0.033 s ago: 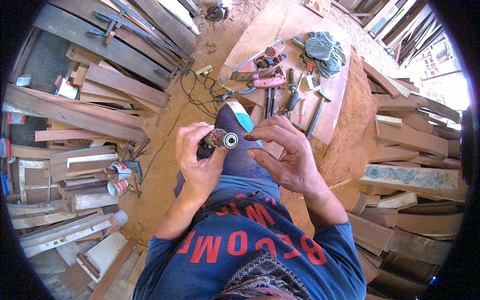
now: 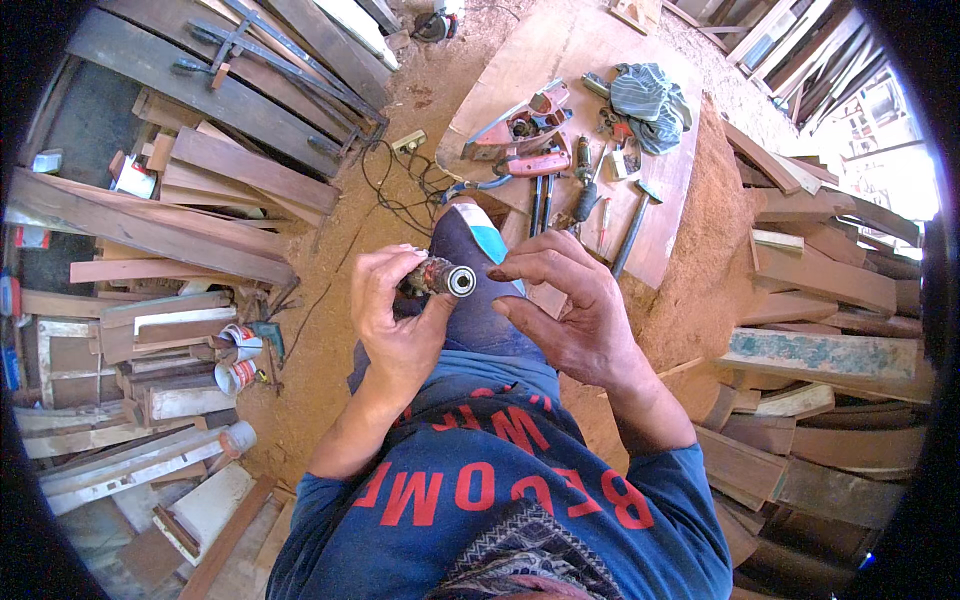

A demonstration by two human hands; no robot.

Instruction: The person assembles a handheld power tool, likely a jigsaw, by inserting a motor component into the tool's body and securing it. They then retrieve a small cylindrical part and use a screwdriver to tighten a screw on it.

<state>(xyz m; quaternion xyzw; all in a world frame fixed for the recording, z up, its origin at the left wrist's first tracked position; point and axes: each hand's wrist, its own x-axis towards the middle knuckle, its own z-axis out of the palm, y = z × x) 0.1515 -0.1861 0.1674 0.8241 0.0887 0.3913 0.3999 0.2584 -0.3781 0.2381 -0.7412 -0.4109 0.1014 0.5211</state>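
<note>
My left hand (image 2: 388, 312) is closed around a short cylindrical motor part (image 2: 431, 277), reddish-brown and dark along its side. Its round metal end (image 2: 460, 281), a silver ring with a dark hole in the centre, faces up. To the right of that end is my right hand (image 2: 572, 308), thumb and forefinger apart with a gap between them. Its fingertips are stained dark, and nothing shows between them. Both hands are above my knee in dark trousers (image 2: 490, 325), which carry a white and turquoise patch (image 2: 487, 240).
Ahead lies a wooden board (image 2: 505, 85) with a red power-tool housing (image 2: 535, 162), a hammer (image 2: 635, 228), a screwdriver (image 2: 604, 225) and a bundled striped cloth (image 2: 650, 105). A black cable (image 2: 378, 190) coils on the sawdust floor. Stacked planks (image 2: 250, 170) flank both sides; paint tins (image 2: 236, 375) stand left.
</note>
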